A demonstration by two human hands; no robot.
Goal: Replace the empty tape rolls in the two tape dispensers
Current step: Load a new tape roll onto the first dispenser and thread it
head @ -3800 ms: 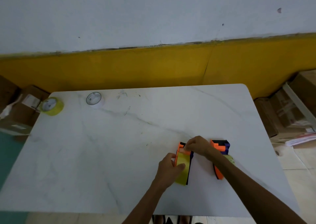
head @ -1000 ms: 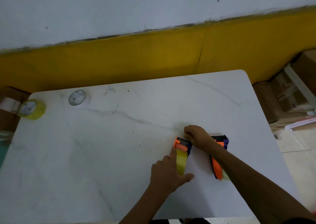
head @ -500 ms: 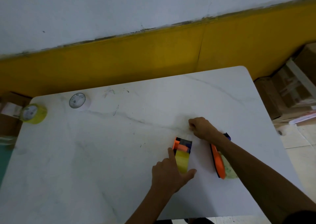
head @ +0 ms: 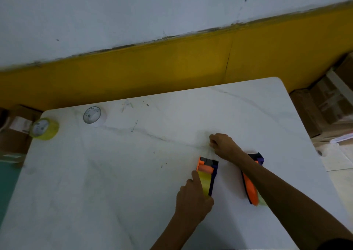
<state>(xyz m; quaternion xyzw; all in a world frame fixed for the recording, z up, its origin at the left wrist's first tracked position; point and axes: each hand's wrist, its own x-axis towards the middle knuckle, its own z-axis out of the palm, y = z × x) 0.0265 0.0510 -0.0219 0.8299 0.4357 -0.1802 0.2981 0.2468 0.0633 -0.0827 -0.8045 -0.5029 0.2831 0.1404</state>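
Since a moment ago my right hand (head: 222,146) draws pinched tape farther out, while my left hand (head: 193,198) grips the dispenser (head: 208,175) steady.

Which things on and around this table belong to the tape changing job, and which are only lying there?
For the job:
- near dispenser, held by the left hand
- second dispenser under the right forearm
- right hand, pulling a clear tape strip
- yellow tape roll at the table's far left corner
- pale roll beside it

Lying about:
- cardboard boxes on the floor
- papers
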